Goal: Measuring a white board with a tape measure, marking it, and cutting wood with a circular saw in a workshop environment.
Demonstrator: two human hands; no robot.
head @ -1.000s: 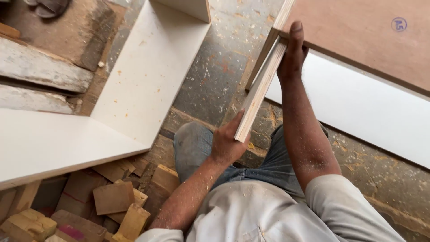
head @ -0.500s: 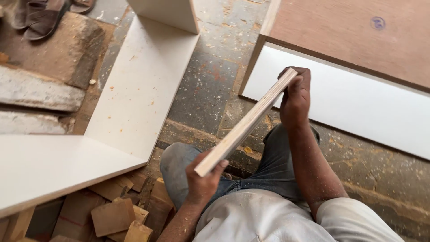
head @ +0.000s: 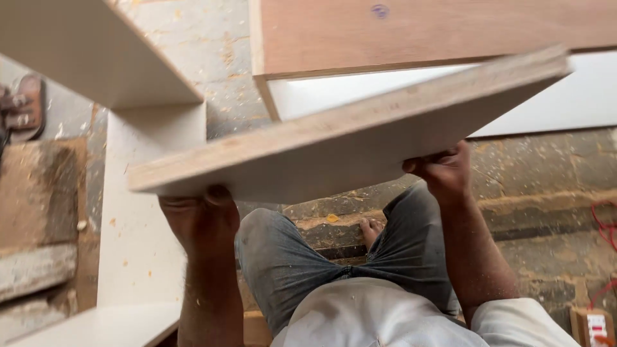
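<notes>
I hold a flat white-faced plywood board up close to the camera, its raw edge facing me and its right end tilted higher. My left hand grips the board's lower left end from beneath. My right hand grips its underside toward the right. Below the board are my knees in grey jeans and a bare foot on the dusty floor.
A white L-shaped cabinet frame stands at the left. A brown-backed panel with a white face lies ahead. Sandals rest on rough wood at far left. Red cable and a socket box sit at right.
The board was lifted off the panel ahead and raised toward the camera, turning from edge-on to nearly flat. Both hands shifted under it. The view moved closer and lower.
</notes>
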